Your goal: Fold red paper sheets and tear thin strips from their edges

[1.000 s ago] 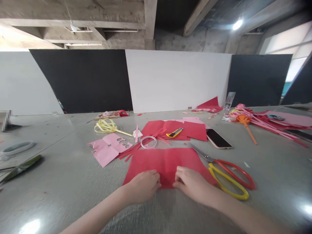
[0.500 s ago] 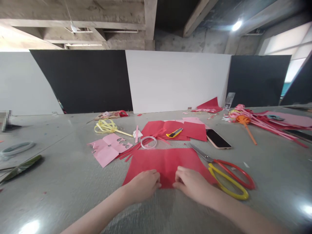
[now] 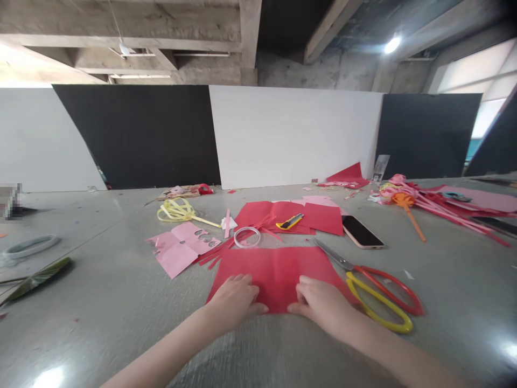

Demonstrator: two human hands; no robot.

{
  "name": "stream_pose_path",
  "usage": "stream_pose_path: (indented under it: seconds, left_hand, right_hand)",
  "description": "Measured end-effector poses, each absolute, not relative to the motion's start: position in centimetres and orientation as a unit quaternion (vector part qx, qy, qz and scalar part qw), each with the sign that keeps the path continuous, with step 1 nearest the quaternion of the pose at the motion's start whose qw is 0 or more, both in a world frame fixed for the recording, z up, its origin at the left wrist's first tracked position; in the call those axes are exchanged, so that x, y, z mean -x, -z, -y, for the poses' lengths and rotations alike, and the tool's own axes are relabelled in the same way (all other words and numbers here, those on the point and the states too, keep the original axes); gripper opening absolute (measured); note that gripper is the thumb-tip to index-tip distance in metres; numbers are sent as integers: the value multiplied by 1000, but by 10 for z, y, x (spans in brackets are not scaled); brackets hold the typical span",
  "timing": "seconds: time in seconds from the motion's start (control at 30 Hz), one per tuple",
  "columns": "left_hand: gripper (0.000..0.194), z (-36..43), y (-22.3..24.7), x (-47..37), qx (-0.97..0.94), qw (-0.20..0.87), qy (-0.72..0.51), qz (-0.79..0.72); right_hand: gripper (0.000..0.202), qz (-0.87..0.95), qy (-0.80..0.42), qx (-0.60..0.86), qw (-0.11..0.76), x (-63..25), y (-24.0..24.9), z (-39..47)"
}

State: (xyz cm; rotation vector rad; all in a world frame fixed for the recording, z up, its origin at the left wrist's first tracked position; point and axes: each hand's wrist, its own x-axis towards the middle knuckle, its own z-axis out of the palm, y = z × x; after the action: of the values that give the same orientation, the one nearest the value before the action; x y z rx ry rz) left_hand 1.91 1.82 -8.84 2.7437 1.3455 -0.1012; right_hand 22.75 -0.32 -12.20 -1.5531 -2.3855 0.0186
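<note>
A sheet of red paper (image 3: 274,267) with a faint crease down its middle lies flat on the table in front of me. My left hand (image 3: 237,299) rests on its near left part, fingers curled on top and thumb along the near edge. On the near right part, my right hand (image 3: 319,299) takes hold in the same manner, fingers bent and thumb at the edge. A gap of red paper shows between both thumbs. Large scissors (image 3: 351,267) with one red and one yellow handle lie beside the sheet, partly against its right edge.
Behind the sheet are a clear tape roll (image 3: 247,245), a yellow utility knife (image 3: 290,221), more red paper (image 3: 325,218) and a phone (image 3: 362,233). To the left lie pink cut paper (image 3: 183,250) and a yellow strip flower (image 3: 177,210). Orange and pink paper flowers (image 3: 404,199) sit far right.
My left hand has shifted slightly left and forward, and its thumb now stretches out along the edge. My right hand's fingers have moved slightly right. The sheet stays nearly in place.
</note>
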Motion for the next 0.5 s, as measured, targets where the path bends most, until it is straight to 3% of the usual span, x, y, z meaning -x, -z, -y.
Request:
stream_pose_path:
  seconds: [0.3,0.5]
  left_hand:
    - [24,-12,81,-15,-900,27,43,-433]
    - [15,-7,82,-28,-917,72,-8,-393]
  right_hand:
    - [27,831,-47,528,168,-230,125,2]
    - [24,826,-45,534,175,-230,130,2]
